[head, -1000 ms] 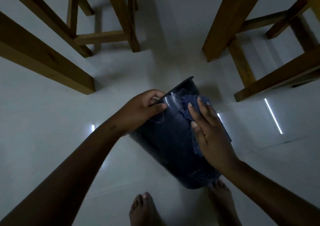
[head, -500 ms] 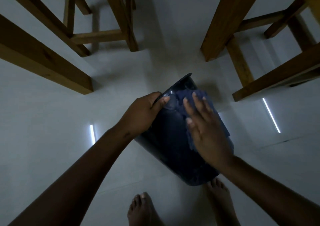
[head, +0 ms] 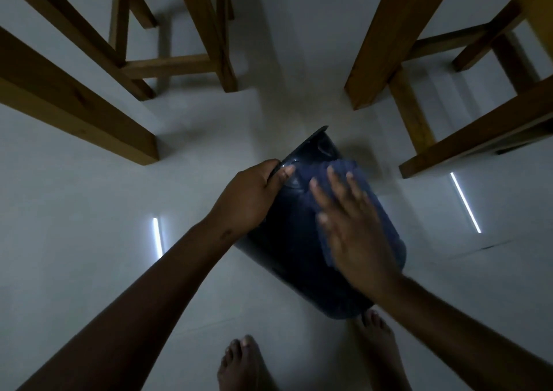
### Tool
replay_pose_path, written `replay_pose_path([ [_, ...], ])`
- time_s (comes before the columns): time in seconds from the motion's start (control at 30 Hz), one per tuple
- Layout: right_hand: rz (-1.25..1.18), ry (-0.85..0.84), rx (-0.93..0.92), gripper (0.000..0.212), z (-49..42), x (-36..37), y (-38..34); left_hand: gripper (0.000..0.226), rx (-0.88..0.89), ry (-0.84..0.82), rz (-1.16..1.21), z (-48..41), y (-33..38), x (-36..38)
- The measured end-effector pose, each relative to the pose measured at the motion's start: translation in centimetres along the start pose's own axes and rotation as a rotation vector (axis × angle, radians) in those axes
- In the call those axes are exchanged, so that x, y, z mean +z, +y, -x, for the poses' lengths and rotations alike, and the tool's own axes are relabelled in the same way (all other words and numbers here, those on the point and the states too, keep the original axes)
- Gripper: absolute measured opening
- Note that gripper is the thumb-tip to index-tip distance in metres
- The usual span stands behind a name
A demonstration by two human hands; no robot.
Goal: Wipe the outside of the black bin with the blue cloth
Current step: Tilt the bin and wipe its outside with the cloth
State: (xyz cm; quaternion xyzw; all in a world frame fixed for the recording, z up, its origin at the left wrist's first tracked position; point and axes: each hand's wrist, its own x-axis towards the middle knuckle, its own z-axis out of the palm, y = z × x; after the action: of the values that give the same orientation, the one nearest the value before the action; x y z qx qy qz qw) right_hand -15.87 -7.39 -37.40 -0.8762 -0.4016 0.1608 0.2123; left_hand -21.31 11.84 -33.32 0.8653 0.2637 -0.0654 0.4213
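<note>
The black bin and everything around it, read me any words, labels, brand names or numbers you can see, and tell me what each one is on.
No readable text in this view.
Black bin: no label, brand or number shows on its side; there is a faint moulded shape near the rim, too dark to read as text.
Blue cloth: no tag or print visible.
Wooden furniture legs and floor: plain, only bright light reflections.

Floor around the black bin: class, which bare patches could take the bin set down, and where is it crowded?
Free: the pale floor left of the left hand, below the wooden beam; also the floor right of the black bin, below the right wooden frame. Crowded: near the bare feet, and among the chair legs ahead.
</note>
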Motion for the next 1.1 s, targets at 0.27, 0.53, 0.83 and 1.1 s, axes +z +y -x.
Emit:
replay_pose_path([
  [0.27,0.163,-0.032,-0.051,0.053,1.9,0.8,-1.7,0.036,0.021,0.05,-0.031,0.0,0.3,0.3],
  [0.53,-0.103,0.058,0.051,0.049,-1.9,-1.2,2.3,0.026,0.004,-0.026,0.016,3.2,-3.5,-0.8],
  [0.83,0.018,-0.019,-0.145,0.051,1.7,1.0,-1.6,0.037,0.109,0.052,-0.065,0.6,-0.9,-1.2],
  [1.1,-0.122,-0.009,0.122,0.049,-0.3,0.0,0.0,0.022,0.057,0.006,-0.032,0.9,-1.0,-1.2],
])
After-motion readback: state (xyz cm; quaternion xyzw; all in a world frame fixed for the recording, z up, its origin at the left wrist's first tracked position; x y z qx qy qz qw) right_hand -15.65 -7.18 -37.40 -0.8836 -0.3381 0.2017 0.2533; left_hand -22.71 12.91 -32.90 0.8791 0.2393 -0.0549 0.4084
